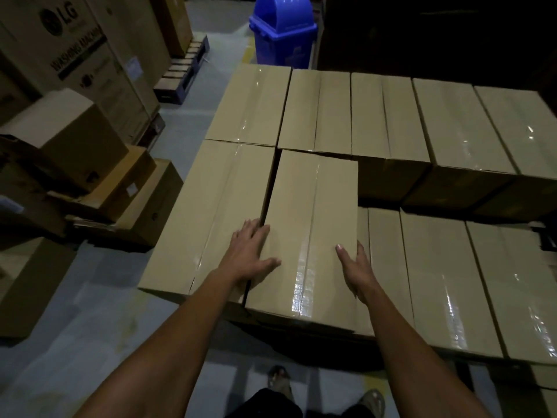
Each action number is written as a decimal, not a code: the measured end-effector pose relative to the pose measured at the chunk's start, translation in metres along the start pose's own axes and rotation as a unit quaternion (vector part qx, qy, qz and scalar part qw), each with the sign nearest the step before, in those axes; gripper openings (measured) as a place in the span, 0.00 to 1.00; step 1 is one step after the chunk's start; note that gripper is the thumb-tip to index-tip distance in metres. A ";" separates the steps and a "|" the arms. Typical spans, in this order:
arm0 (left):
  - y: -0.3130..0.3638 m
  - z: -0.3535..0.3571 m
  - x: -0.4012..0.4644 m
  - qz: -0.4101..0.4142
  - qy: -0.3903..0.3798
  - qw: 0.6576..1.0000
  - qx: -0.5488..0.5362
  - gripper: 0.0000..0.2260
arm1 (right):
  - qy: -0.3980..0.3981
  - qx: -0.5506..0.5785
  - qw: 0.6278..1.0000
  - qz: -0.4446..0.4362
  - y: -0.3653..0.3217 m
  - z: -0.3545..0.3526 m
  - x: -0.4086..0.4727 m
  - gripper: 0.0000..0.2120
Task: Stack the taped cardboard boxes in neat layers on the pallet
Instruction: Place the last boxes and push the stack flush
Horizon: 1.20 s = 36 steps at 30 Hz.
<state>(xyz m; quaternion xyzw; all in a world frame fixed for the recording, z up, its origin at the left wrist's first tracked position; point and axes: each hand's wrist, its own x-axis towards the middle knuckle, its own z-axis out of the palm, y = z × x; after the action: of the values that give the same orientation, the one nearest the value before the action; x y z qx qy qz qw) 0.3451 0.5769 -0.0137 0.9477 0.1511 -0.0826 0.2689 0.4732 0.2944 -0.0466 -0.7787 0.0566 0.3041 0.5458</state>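
Long taped cardboard boxes lie side by side in layers in front of me. The near top-layer box [310, 224] sits beside another top box [208, 215] on its left, a narrow gap between them. My left hand [251, 254] lies flat with straight fingers on the near box's left top edge, over the gap. My right hand [355, 268] has its thumb on the top and its fingers over the right edge of that box. A back row of boxes [388, 116] lies at the same height. Lower boxes [446, 279] lie to the right. The pallet itself is hidden.
A blue swing-lid bin [283, 28] stands behind the stack. Large printed appliance cartons [75, 55] and a heap of mixed cartons [99, 182] crowd the left. A wooden pallet [184, 70] lies on the grey floor [90, 297] at back left. My feet are at the bottom.
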 end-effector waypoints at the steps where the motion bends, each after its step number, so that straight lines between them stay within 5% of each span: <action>1: -0.004 0.001 -0.009 0.014 -0.016 0.999 0.026 0.49 | -0.001 0.001 1.000 -0.003 -0.001 0.000 -0.001 0.44; 5: -0.015 -0.002 -0.035 0.050 -0.060 0.994 0.074 0.59 | -0.012 -0.006 1.000 -0.013 -0.005 0.000 0.001 0.50; 12: -0.030 -0.005 -0.061 0.107 -0.115 0.974 0.165 0.67 | -0.012 0.006 1.000 -0.006 -0.018 0.006 -0.004 0.36; 36: -0.030 -0.001 -0.059 0.108 -0.133 0.963 0.207 0.67 | 0.030 -0.131 0.990 -0.039 -0.021 0.003 0.010 0.33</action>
<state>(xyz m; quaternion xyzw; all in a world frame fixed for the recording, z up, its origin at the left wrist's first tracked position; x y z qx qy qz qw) 0.2801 0.5874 -0.0136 0.9738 -0.0095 -0.2078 0.0922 0.4886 0.3078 -0.0359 -0.8540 0.0024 0.2639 0.4484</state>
